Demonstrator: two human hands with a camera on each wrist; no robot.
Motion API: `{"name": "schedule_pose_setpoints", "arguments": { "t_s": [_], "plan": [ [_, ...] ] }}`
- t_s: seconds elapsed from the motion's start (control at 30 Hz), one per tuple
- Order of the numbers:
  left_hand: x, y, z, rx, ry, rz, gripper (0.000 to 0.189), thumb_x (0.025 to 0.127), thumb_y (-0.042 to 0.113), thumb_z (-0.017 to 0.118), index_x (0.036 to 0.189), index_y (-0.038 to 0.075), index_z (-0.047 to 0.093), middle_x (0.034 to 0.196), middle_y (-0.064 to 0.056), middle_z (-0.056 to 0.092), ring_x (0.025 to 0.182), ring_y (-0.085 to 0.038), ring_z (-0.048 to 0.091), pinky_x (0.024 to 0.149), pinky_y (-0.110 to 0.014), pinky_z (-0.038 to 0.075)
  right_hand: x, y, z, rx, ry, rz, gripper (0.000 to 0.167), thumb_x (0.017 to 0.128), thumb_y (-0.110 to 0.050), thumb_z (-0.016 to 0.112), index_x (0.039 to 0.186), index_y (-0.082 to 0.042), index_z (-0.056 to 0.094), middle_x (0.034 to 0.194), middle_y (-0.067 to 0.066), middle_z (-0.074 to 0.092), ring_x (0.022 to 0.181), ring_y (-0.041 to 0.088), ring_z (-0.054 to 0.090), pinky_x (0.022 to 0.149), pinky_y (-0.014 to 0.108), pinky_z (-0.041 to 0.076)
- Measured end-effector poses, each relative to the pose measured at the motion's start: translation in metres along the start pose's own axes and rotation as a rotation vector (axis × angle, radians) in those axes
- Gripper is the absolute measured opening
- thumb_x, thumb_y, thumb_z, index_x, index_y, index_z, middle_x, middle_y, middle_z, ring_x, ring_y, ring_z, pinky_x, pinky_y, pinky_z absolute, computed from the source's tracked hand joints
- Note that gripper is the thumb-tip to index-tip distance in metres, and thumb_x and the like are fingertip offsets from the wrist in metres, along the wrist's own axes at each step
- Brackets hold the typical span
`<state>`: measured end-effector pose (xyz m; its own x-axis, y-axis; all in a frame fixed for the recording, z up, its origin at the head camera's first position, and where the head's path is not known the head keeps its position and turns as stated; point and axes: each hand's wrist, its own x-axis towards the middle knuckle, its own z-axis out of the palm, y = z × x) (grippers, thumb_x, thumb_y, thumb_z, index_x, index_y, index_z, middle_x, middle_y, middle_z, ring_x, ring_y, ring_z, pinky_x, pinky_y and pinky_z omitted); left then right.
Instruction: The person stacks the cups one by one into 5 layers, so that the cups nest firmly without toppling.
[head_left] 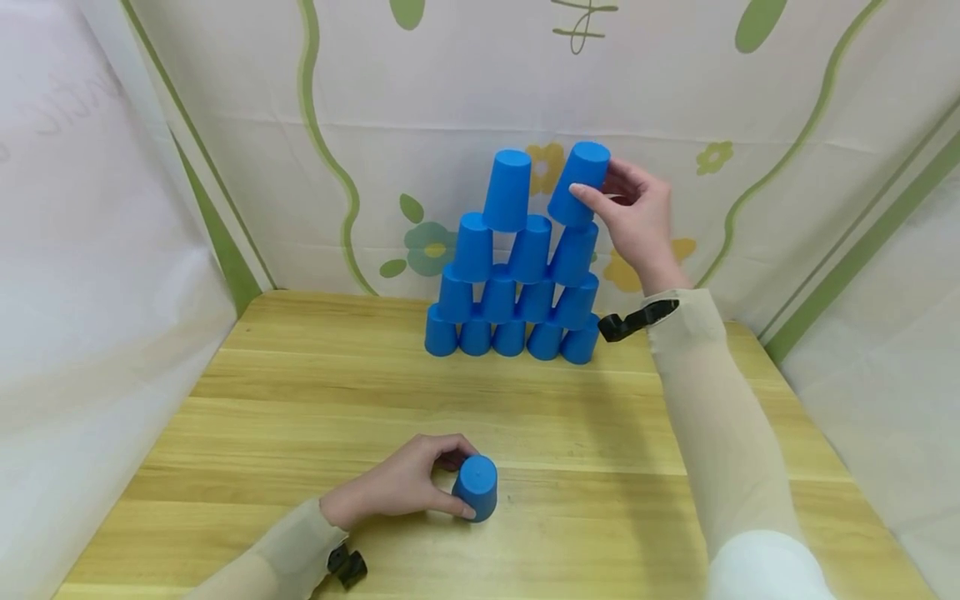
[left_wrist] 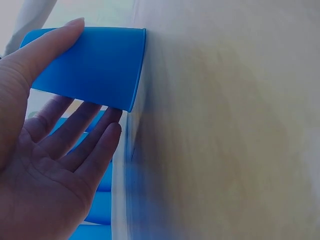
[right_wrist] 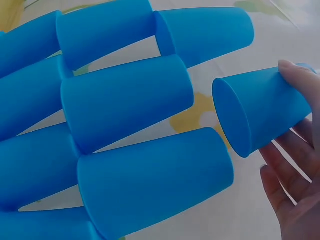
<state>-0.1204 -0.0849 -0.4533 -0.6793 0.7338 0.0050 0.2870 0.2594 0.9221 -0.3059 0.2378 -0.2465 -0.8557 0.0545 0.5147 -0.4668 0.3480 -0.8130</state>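
In the head view my right hand [head_left: 637,212] pinches a blue cup [head_left: 581,179] between thumb and fingers, mouth down and slightly tilted, at the upper right of a cup pyramid. The right wrist view shows a gap between this held cup [right_wrist: 265,107] and the stacked cups [right_wrist: 160,182]. Beside it, one upside-down cup [head_left: 507,192] tops the left part of the pyramid's upper row of three. Nearer the front, my left hand [head_left: 401,483] holds another upside-down blue cup [head_left: 478,490] at the tabletop, thumb on one side and fingers on the other, also seen as a cup [left_wrist: 90,65] in the left wrist view.
The pyramid's lower rows [head_left: 510,333] hold several upside-down blue cups near the back of the wooden table [head_left: 300,400]. A white cloth with printed flowers [head_left: 420,100] hangs close behind it. Pale cloth walls [head_left: 90,250] rise at both sides.
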Motion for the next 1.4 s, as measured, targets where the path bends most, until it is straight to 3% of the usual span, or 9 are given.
{"name": "schedule_pose_setpoints", "arguments": {
  "t_s": [0.13, 0.3, 0.53, 0.63, 0.83, 1.0, 1.1, 1.23, 1.4],
  "plan": [
    [-0.002, 0.0, 0.0, 0.001, 0.013, 0.014, 0.049, 0.08, 0.032, 0.09, 0.122, 0.024, 0.065, 0.116, 0.012, 0.068, 0.109, -0.013, 0.064, 0.098, -0.037, 0.052, -0.001, 0.003, 0.003, -0.015, -0.029, 0.027, 0.053, 0.089, -0.035, 0.081, 0.138, -0.02, 0.066, 0.126, 0.002, 0.069, 0.114, 0.022, 0.062, 0.095, 0.033, 0.05],
    [-0.005, 0.007, -0.005, -0.01, 0.098, 0.042, 0.05, 0.082, 0.033, 0.088, 0.125, 0.024, 0.063, 0.118, 0.011, 0.068, 0.111, -0.015, 0.063, 0.1, -0.042, 0.05, -0.003, 0.005, 0.005, -0.022, -0.051, 0.048, 0.055, 0.089, -0.037, 0.081, 0.139, -0.021, 0.065, 0.127, 0.002, 0.069, 0.115, 0.022, 0.062, 0.096, 0.034, 0.05],
    [-0.005, 0.021, -0.024, 0.053, 0.207, 0.089, 0.054, 0.083, 0.031, 0.088, 0.129, 0.018, 0.062, 0.121, 0.01, 0.067, 0.11, -0.015, 0.064, 0.098, -0.053, 0.051, -0.004, 0.006, 0.008, -0.029, -0.054, 0.03, 0.054, 0.09, -0.038, 0.08, 0.139, -0.021, 0.065, 0.128, 0.002, 0.068, 0.115, 0.022, 0.062, 0.095, 0.035, 0.049],
    [-0.001, 0.032, -0.036, 0.113, 0.244, 0.149, 0.056, 0.083, 0.03, 0.088, 0.13, 0.014, 0.062, 0.122, 0.007, 0.067, 0.111, -0.016, 0.064, 0.097, -0.051, 0.052, -0.004, 0.007, 0.009, -0.028, -0.052, 0.027, 0.054, 0.09, -0.038, 0.079, 0.139, -0.021, 0.064, 0.129, 0.002, 0.068, 0.116, 0.022, 0.061, 0.096, 0.035, 0.049],
    [0.018, 0.075, -0.07, 0.204, 0.356, 0.322, 0.055, 0.082, 0.018, 0.089, 0.129, 0.01, 0.063, 0.125, 0.001, 0.067, 0.116, -0.019, 0.063, 0.097, -0.043, 0.053, -0.003, 0.01, 0.009, -0.012, -0.067, 0.056, 0.056, 0.09, -0.037, 0.079, 0.142, -0.022, 0.062, 0.131, 0.002, 0.067, 0.118, 0.022, 0.061, 0.1, 0.035, 0.049],
    [0.05, 0.124, -0.11, 0.258, 0.462, 0.568, 0.053, 0.081, 0.007, 0.087, 0.128, 0.001, 0.062, 0.125, -0.004, 0.068, 0.114, -0.02, 0.064, 0.096, -0.04, 0.054, -0.011, -0.005, 0.011, -0.015, -0.089, 0.094, 0.06, 0.092, -0.036, 0.078, 0.146, -0.02, 0.058, 0.136, 0.003, 0.064, 0.123, 0.023, 0.059, 0.104, 0.035, 0.047],
    [0.07, 0.16, -0.135, 0.252, 0.545, 0.624, 0.049, 0.085, 0.005, 0.083, 0.129, -0.002, 0.061, 0.123, -0.006, 0.068, 0.111, -0.018, 0.065, 0.095, -0.039, 0.054, -0.017, -0.014, 0.012, -0.025, -0.089, 0.099, 0.06, 0.093, -0.035, 0.077, 0.147, -0.018, 0.056, 0.138, 0.004, 0.062, 0.125, 0.023, 0.057, 0.106, 0.036, 0.045],
    [0.097, 0.205, -0.163, 0.222, 0.648, 0.553, 0.049, 0.092, 0.011, 0.077, 0.136, 0.0, 0.059, 0.125, -0.007, 0.067, 0.111, -0.016, 0.065, 0.098, -0.033, 0.052, -0.022, -0.02, 0.014, -0.022, -0.096, 0.09, 0.06, 0.094, -0.033, 0.076, 0.147, -0.016, 0.056, 0.138, 0.005, 0.062, 0.126, 0.023, 0.056, 0.108, 0.036, 0.043],
    [0.133, 0.236, -0.184, 0.271, 0.704, 0.376, 0.059, 0.095, 0.033, 0.074, 0.146, 0.01, 0.053, 0.133, -0.001, 0.064, 0.115, -0.011, 0.063, 0.101, -0.023, 0.047, -0.021, -0.015, 0.016, -0.021, -0.11, 0.084, 0.06, 0.093, -0.034, 0.076, 0.148, -0.019, 0.055, 0.138, 0.003, 0.062, 0.126, 0.021, 0.056, 0.11, 0.036, 0.041]
  ]
}}
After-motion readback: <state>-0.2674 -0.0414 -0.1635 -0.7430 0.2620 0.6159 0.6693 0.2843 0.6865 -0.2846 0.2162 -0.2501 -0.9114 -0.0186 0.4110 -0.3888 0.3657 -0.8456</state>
